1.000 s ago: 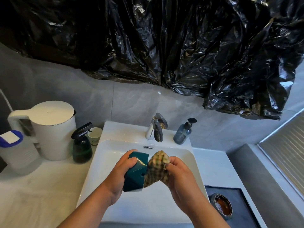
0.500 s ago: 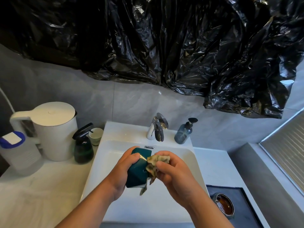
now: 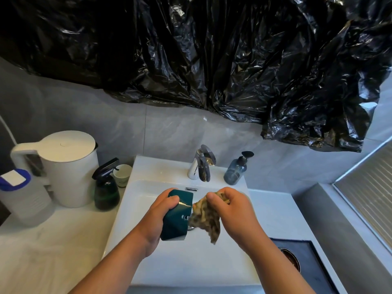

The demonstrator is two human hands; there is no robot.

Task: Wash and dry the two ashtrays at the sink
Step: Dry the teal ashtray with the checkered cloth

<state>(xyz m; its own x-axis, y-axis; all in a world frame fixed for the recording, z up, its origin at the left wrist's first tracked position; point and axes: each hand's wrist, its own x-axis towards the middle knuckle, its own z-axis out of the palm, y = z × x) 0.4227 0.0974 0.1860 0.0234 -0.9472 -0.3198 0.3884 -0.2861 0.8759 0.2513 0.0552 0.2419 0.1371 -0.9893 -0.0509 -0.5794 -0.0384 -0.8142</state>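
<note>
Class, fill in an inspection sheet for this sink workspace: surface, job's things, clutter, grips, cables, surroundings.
Surface: white counter with a white sink.
Job's things: teal ashtray and cloth held over the sink; brown ashtray on a dark tray, right.
Clutter: jug, blue-lidded tub, spray bottle, cup, soap bottle.
Grips: left hand holds the teal ashtray; right hand grips the cloth.
Cables: white cord, far left edge.
Surroundings: black plastic sheet on grey tiled wall; blind at right.
</note>
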